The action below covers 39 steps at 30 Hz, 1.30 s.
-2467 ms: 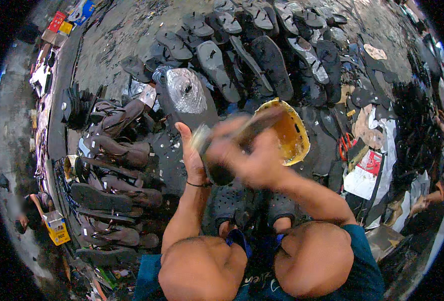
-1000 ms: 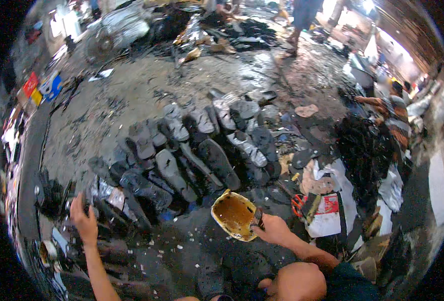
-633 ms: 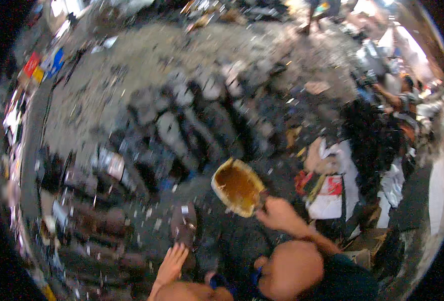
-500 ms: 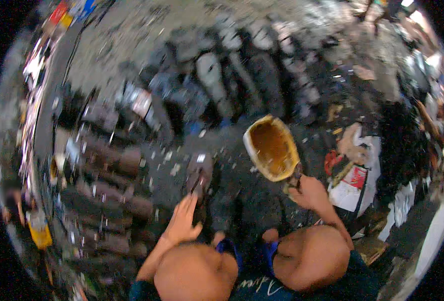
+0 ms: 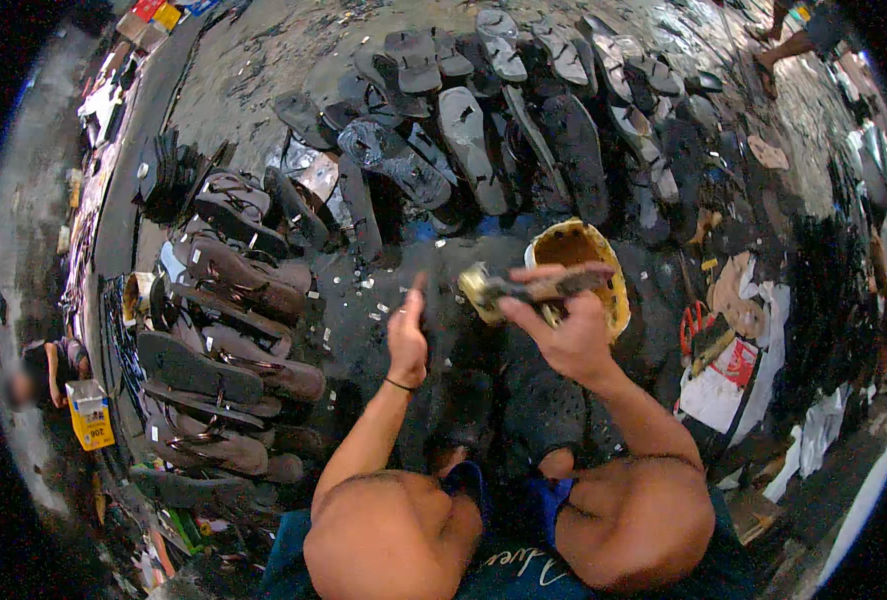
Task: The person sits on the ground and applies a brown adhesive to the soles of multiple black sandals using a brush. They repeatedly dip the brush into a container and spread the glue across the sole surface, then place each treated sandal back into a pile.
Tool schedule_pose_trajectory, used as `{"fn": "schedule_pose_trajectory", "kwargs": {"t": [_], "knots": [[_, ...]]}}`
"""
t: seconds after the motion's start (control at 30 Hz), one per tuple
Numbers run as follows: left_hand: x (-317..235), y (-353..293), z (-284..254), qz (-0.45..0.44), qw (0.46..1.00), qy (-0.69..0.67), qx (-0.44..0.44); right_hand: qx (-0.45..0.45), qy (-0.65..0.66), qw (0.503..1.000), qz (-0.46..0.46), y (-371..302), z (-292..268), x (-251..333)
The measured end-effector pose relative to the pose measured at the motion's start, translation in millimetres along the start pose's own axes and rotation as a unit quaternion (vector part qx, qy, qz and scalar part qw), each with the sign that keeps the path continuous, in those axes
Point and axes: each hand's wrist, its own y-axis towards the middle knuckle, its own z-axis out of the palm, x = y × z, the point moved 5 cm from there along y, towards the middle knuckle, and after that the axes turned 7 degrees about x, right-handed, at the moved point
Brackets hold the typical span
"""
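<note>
My right hand (image 5: 568, 335) is closed around a brush (image 5: 523, 288), its glue-caked head pointing to nine o'clock, just in front of the yellow glue tub (image 5: 575, 262) on the ground. My left hand (image 5: 406, 335) is raised edge-on with the fingers together; it may be holding a dark sole, but I cannot tell against the black ground.

The risk I see is glue dripping off the loaded brush onto my knees (image 5: 523, 510) at six o'clock, or onto the finished sandals (image 5: 233, 290) racked at nine o'clock. The tub could also tip if my wrist knocks its rim.

The ground (image 5: 253, 60) is dark, wet-looking concrete strewn with scraps. Rows of soles (image 5: 493, 130) lie at twelve o'clock, with paper and red scissors (image 5: 691, 325) at three o'clock.
</note>
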Motion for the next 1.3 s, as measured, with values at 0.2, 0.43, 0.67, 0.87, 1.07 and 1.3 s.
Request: {"fn": "schedule_pose_trajectory", "kwargs": {"t": [0.2, 0.43, 0.67, 0.87, 1.07, 1.3], "knots": [[-61.5, -23.8, 40.9, -0.038, 0.966, -0.251, 0.053, -0.072, -0.073, 0.990, -0.095, 43.9, 18.3, 10.9], [-38.2, -26.8, 46.7, -0.030, 0.972, -0.231, 0.028, -0.114, -0.086, 0.982, -0.122, 41.3, 4.5, 40.1], [-49.6, -28.7, 50.0, 0.030, 0.981, -0.176, -0.074, -0.116, 0.013, 0.993, -0.032, 26.8, 8.0, 23.9], [-9.4, -58.6, 0.7, -0.209, 0.910, -0.341, 0.110, 0.022, 0.307, 0.939, 0.150, 3.8, 7.3, -8.1], [-28.6, -111.6, 11.8, -0.166, 0.917, -0.352, 0.086, 0.189, 0.148, 0.941, 0.237, -17.6, 11.0, -7.2], [-87.9, -41.4, 34.9, 0.029, 0.998, -0.042, 0.024, 0.139, -0.057, 0.987, 0.059, -8.9, 41.1, 20.3]]}}
